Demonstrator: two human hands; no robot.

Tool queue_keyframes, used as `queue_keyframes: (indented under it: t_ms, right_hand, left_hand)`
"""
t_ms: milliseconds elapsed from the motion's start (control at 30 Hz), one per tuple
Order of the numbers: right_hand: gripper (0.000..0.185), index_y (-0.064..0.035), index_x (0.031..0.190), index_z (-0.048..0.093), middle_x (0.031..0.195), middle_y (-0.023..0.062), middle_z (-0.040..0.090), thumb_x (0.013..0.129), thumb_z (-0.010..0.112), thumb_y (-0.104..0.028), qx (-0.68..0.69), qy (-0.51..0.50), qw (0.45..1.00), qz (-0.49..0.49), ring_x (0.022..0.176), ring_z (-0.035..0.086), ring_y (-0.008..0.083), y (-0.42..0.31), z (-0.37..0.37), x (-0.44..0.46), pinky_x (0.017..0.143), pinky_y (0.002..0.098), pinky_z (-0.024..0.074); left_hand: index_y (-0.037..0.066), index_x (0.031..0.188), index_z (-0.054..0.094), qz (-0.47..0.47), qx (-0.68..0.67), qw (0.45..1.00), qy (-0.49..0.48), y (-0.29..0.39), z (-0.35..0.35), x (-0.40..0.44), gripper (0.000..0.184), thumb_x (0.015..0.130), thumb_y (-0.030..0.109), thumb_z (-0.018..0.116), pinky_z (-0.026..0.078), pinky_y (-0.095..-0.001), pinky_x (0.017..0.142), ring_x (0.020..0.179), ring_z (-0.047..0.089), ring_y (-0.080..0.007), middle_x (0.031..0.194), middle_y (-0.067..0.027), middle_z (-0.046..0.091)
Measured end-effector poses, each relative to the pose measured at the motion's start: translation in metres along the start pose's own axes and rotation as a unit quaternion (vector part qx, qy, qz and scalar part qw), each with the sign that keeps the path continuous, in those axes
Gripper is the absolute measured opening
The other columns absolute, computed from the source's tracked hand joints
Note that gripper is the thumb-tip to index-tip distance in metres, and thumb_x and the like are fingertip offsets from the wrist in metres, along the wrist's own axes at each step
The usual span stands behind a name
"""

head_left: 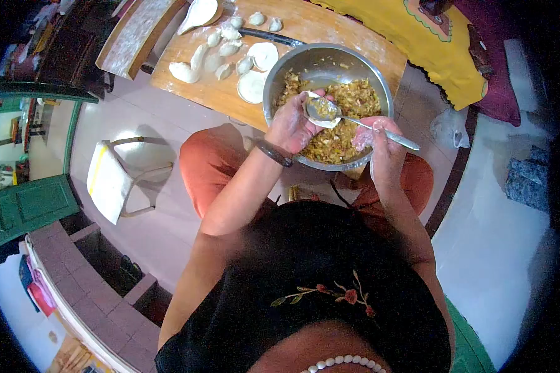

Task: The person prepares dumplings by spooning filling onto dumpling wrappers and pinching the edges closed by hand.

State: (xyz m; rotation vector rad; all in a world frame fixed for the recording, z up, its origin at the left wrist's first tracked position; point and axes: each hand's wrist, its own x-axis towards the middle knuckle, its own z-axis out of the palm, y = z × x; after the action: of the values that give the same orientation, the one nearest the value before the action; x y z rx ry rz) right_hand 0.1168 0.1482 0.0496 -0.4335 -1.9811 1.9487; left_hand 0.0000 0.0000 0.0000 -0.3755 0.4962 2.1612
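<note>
While my left hand (290, 127) cradles an open dumpling wrapper (330, 124) above the steel bowl (292, 62), my right hand (384, 146) grips the spoon (333, 113) by its handle, the tip over the wrapper. Current unit: unsealed. Completed, by my assessment: the shaped dumplings (230, 48) on the floured tabletop (348, 31), left of the bowl. Remaining: two flat wrappers (251, 87) near it, plus ample filling (336, 146) inside.
</note>
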Motion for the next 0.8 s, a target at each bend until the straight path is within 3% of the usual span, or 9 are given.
queue_keyframes:
  t_ms: [167,433,567,667,767,800]
  right_hand:
    - [0.022,0.0015,0.09,0.055,0.074,0.0103,0.06,0.095,0.04,-0.014,-0.044,0.0,0.999,0.01,0.061,0.058,0.014,-0.005,0.004,-0.001,0.057,0.0266,0.0467]
    - [0.019,0.0016,0.089,0.055,0.075,0.01,0.06,0.092,0.038,-0.008,-0.006,-0.008,1.0,-0.005,0.061,0.058,0.0139,0.015,-0.001,0.007,0.058,0.027,0.047]
    - [0.02,0.0017,0.09,0.055,0.075,0.0101,0.06,0.09,0.037,-0.006,-0.069,0.004,0.998,-0.015,0.061,0.058,0.0142,0.004,0.0,0.007,0.059,0.0268,0.0471]
    - [0.02,0.0004,0.089,0.055,0.077,0.0098,0.059,0.09,0.036,-0.006,-0.109,-0.02,0.993,-0.05,0.064,0.057,0.0144,-0.005,-0.011,0.003,0.06,0.0269,0.047]
    - [0.019,-0.0014,0.085,0.053,0.077,0.0095,0.056,0.092,0.037,-0.009,-0.114,0.061,0.974,-0.186,0.067,0.056,0.0143,-0.014,-0.015,0.006,0.063,0.027,0.046]
    - [0.022,-0.0024,0.081,0.051,0.079,0.0096,0.055,0.094,0.038,-0.015,-0.094,0.06,0.986,-0.124,0.071,0.054,0.0147,-0.013,-0.022,0.01,0.065,0.0275,0.0446]
  left_hand:
    - [0.0,0.112,0.046,0.003,0.069,0.997,0.023,-0.002,0.003,-0.006,0.032,0.098,0.023,0.029,0.047,-0.0405,0.09,0.104,0.054,-0.0253,0.11,-0.014,0.054]
    - [0.001,0.112,0.046,0.017,0.081,0.996,0.035,-0.004,0.006,-0.004,0.031,0.098,0.023,0.03,0.047,-0.0408,0.091,0.102,0.056,-0.0252,0.108,-0.0139,0.055]
    - [0.001,0.112,0.046,0.013,0.065,0.998,0.015,-0.004,0.001,0.003,0.031,0.098,0.023,0.03,0.046,-0.0417,0.092,0.102,0.056,-0.0264,0.107,-0.0146,0.055]
    - [0.002,0.11,0.047,0.049,0.084,0.995,0.009,0.004,0.013,-0.001,0.031,0.098,0.024,0.028,0.053,-0.0405,0.082,0.096,0.059,-0.0257,0.104,-0.0139,0.058]
    - [0.001,0.112,0.044,0.055,0.073,0.996,0.019,0.013,0.004,0.004,0.033,0.099,0.026,0.027,0.052,-0.0401,0.084,0.098,0.059,-0.0265,0.109,-0.0163,0.057]
    - [0.001,0.114,0.042,0.053,0.071,0.996,0.01,0.016,0.006,0.002,0.034,0.099,0.028,0.027,0.051,-0.0401,0.085,0.098,0.059,-0.0268,0.113,-0.0179,0.056]
